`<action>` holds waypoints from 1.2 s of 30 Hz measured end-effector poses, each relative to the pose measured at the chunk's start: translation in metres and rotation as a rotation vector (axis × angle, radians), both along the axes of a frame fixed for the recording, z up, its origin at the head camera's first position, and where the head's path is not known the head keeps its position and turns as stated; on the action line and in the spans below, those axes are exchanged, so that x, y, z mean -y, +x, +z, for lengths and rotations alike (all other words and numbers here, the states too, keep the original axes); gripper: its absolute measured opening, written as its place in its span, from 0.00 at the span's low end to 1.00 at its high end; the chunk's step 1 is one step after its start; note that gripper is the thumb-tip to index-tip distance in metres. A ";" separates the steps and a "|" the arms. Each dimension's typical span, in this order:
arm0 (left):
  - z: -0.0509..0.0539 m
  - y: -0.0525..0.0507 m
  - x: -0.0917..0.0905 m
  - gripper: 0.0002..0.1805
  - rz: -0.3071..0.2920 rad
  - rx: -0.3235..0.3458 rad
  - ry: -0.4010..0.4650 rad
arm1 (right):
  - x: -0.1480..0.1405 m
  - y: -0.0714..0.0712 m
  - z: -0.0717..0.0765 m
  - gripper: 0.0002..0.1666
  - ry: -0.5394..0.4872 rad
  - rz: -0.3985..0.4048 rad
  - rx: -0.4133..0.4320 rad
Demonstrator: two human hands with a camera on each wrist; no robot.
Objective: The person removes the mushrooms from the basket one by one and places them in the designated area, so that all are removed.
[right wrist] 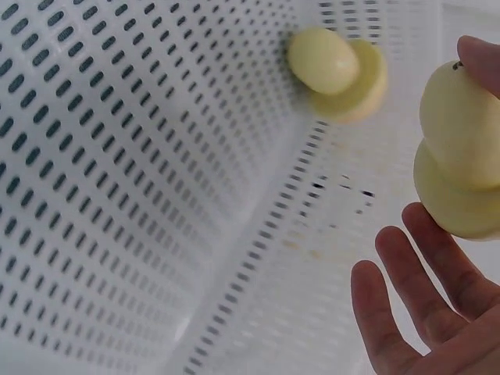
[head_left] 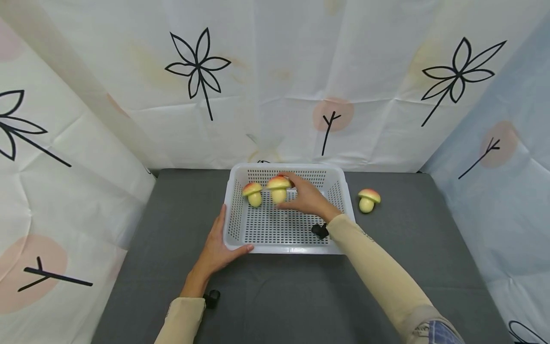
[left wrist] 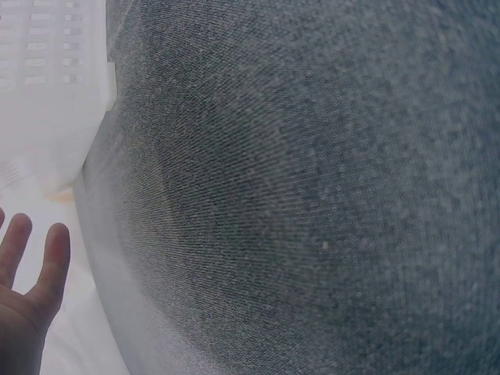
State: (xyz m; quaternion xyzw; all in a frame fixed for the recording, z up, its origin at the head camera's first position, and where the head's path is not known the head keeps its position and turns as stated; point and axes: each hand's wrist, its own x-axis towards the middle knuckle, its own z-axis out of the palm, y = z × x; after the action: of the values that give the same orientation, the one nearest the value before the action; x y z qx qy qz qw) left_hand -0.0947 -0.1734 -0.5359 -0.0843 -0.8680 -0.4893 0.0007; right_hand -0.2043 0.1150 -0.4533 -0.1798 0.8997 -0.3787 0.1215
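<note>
Over the white perforated basket [head_left: 290,249], my right hand [head_left: 306,195] pinches a toy mushroom [head_left: 279,190] with a red and yellow cap between thumb and fingers. The right wrist view shows that mushroom [right wrist: 459,129] at the right edge, above the hand's [right wrist: 437,312] spread fingers. A second mushroom [head_left: 253,195] is inside the basket at its left, also seen in the right wrist view [right wrist: 332,70]. My left hand [head_left: 218,246] rests on the basket's front left corner, thumb along the front rim. In the left wrist view, the left hand's [left wrist: 31,297] fingers look straight, near the basket's side [left wrist: 55,117].
A third mushroom [head_left: 368,200] stands on the dark grey table [head_left: 275,296], to the right of the basket. White cloths [head_left: 275,95] printed with leaves and twigs hang behind the table and at both sides.
</note>
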 end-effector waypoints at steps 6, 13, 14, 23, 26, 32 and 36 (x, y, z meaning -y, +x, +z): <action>0.000 0.000 0.000 0.74 0.001 -0.002 -0.001 | -0.016 0.011 0.016 0.55 -0.037 0.029 -0.059; 0.000 0.000 0.000 0.73 -0.006 -0.006 0.007 | -0.037 0.022 0.034 0.55 -0.079 0.030 -0.135; 0.000 0.000 0.000 0.73 -0.007 -0.009 0.008 | -0.040 0.024 0.036 0.55 -0.084 0.026 -0.141; 0.000 0.000 0.000 0.74 -0.007 -0.010 0.010 | -0.068 0.037 0.045 0.55 -0.098 0.000 -0.217; 0.000 0.000 0.000 0.74 -0.007 -0.007 0.014 | -0.078 0.041 0.044 0.55 -0.094 -0.018 -0.221; 0.001 0.001 0.000 0.74 -0.007 -0.011 0.020 | -0.098 0.049 0.044 0.55 -0.099 -0.105 -0.195; 0.002 0.001 -0.001 0.74 -0.006 -0.013 0.014 | -0.113 0.055 0.043 0.56 -0.104 -0.173 -0.179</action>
State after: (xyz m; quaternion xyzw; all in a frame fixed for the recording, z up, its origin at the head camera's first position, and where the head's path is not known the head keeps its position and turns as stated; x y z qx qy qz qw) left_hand -0.0939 -0.1726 -0.5342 -0.0902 -0.8643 -0.4948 0.0055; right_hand -0.1491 0.2277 -0.4105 -0.1406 0.8983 -0.4163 -0.0018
